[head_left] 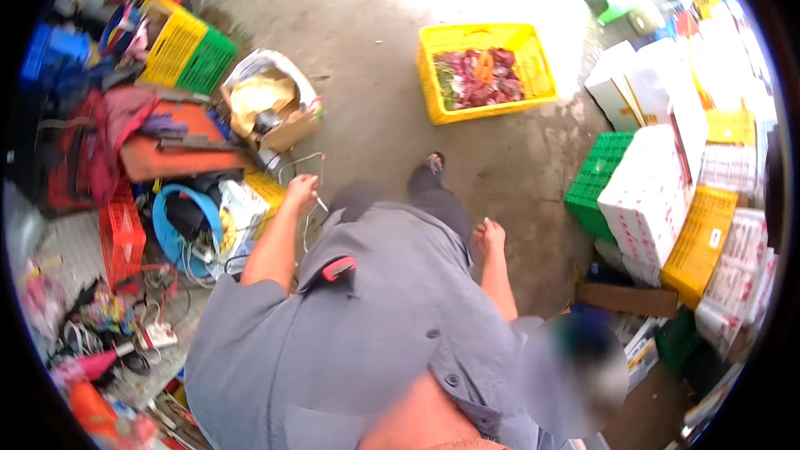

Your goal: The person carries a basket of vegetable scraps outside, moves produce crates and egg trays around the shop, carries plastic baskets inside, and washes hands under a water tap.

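My left hand [302,190] hangs at my left side, its fingers closed on a thin white stick-like piece [321,202] whose kind I cannot make out. Close by it, a thin pale cord [310,158] curves near a cardboard box [292,127] holding brown paper. At my right side, my right hand [489,236] has its fingers curled in, and nothing shows in them. A yellow crate [537,93] stands on the floor in front of me with dark red pieces, something orange and some green stuff inside. My shod foot [435,162] points toward it.
At left are a yellow-green crate [185,46], a blue basin [158,221], a red crate [122,237] and tangled cords. Stacked at right are a green crate [596,179], white boxes [642,192] and an orange-yellow crate [700,242]. Concrete floor [358,58] runs between them.
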### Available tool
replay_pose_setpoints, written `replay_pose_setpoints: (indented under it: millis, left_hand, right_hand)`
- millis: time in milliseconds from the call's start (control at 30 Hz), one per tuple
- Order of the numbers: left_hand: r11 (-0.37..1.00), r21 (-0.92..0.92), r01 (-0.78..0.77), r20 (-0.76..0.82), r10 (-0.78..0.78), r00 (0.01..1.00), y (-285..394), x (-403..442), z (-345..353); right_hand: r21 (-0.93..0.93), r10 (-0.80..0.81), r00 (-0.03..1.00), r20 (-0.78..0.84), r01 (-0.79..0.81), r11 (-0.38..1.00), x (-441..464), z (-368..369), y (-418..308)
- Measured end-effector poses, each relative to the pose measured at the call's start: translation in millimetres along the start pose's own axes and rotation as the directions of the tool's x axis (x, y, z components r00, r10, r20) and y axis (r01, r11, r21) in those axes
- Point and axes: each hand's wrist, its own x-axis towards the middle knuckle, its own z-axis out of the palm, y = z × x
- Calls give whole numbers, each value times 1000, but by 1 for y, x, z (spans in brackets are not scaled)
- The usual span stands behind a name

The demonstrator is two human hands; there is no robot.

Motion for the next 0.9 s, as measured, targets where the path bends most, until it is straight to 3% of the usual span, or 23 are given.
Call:
replay_pose_setpoints:
  millis: [33,100,200,300,400,500,600,633,733,767,800,833,867,900]
  left_hand:
    - [997,69,41,-52,-38,998,-6,0,-1]
    - [989,29,143,-122,-139,983,6,-11,11]
    - [985,-7,173,-129,-172,977,32,-21,27]
    - [973,70,219,-117,-210,971,74,-8,48]
    - [989,68,130,-7,-130,992,117,29,78]
    - [993,102,57,-3,-57,998,155,54,117]
    - [999,47,21,-1,-21,1000,157,63,134]
    - [999,34,30,12,-30,999,153,59,133]
    - [987,-99,128,6,-128,992,107,57,107]
    - [988,-106,115,-88,-125,988,90,54,102]
    - [963,-159,217,-184,-245,952,91,38,102]
    - [935,-205,290,-109,-316,942,63,48,83]
    - [912,-283,297,-175,-354,919,39,60,80]
    - [848,-408,338,-72,-399,914,-16,97,61]
  right_hand:
    - [7,13,999,-38,-12,1000,8,-4,-24]
    - [19,-18,998,-63,19,1000,37,0,-82]
    - [41,-98,993,-60,100,994,56,-16,-145]
    - [154,-166,984,-61,174,973,68,-12,-179]
    - [181,-134,989,-68,144,973,67,-8,-184]
    - [-115,-49,999,6,50,992,60,0,-203]
    - [-183,-177,981,73,188,965,112,12,-257]
    - [-253,-311,948,70,318,914,132,25,-283]
    - [-445,-371,906,205,424,789,165,85,-388]
    - [-416,-417,875,246,483,770,179,112,-415]
    - [-387,-460,842,281,538,749,190,137,-436]
    - [-308,-480,819,316,567,764,181,159,-457]
    - [-227,-505,790,348,594,772,169,183,-483]
    - [-211,-514,755,407,626,751,164,203,-502]
